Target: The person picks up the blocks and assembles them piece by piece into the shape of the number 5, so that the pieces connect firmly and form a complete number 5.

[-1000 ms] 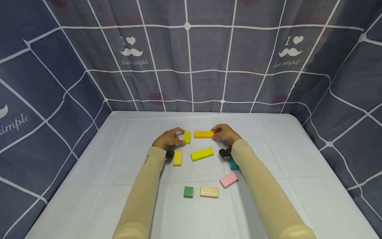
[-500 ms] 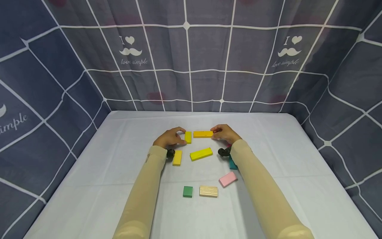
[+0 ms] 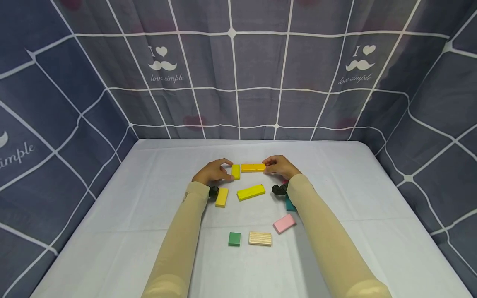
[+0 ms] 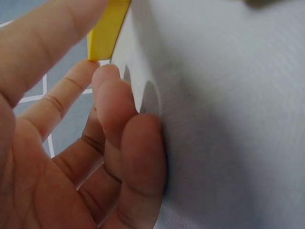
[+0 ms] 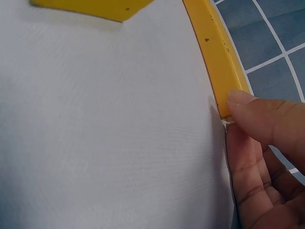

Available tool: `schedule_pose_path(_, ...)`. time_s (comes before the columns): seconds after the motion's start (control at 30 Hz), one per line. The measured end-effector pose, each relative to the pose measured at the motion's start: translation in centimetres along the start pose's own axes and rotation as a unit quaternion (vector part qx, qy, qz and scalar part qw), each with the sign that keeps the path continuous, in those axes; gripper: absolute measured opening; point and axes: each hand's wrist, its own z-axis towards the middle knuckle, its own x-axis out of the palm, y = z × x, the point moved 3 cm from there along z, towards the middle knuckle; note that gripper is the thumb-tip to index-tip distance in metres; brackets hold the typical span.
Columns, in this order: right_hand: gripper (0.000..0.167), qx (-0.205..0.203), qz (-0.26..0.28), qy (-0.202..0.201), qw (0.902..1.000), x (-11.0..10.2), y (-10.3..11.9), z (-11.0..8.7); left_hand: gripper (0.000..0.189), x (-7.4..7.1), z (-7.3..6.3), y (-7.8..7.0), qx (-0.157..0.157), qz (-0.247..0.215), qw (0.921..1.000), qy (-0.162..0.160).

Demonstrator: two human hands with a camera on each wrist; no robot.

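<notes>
At the far middle of the table, my left hand (image 3: 213,171) pinches a short yellow block (image 3: 236,171) between thumb and index finger, at its near and far ends. In the left wrist view that yellow block (image 4: 106,38) shows at the top, and the other fingers curl loosely by the cloth. My right hand (image 3: 282,166) holds the right end of a long orange-yellow block (image 3: 252,168) with thumb and fingers. The right wrist view shows the thumb on the end of this orange-yellow block (image 5: 214,55). Only a narrow gap separates the two blocks.
Nearer lie a bright yellow block (image 3: 251,192), another yellow block (image 3: 221,197), a pink block (image 3: 285,223), a ribbed beige block (image 3: 260,238) and a green square block (image 3: 234,239). A teal block (image 3: 290,204) is partly under the right sleeve. White cloth covers the table (image 3: 112,240).
My left hand has slid the short yellow block slightly right, narrowing the gap to the orange-yellow block. The right hand keeps its hold with almost no movement.
</notes>
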Motion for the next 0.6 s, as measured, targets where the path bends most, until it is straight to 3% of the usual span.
schedule_pose_path(0.6, 0.042, 0.007, 0.005, -0.001, 1.0000, -0.01, 0.12, -0.13, 0.063, 0.06, 0.02, -0.34, 0.003, -0.002, 1.0000, 0.001)
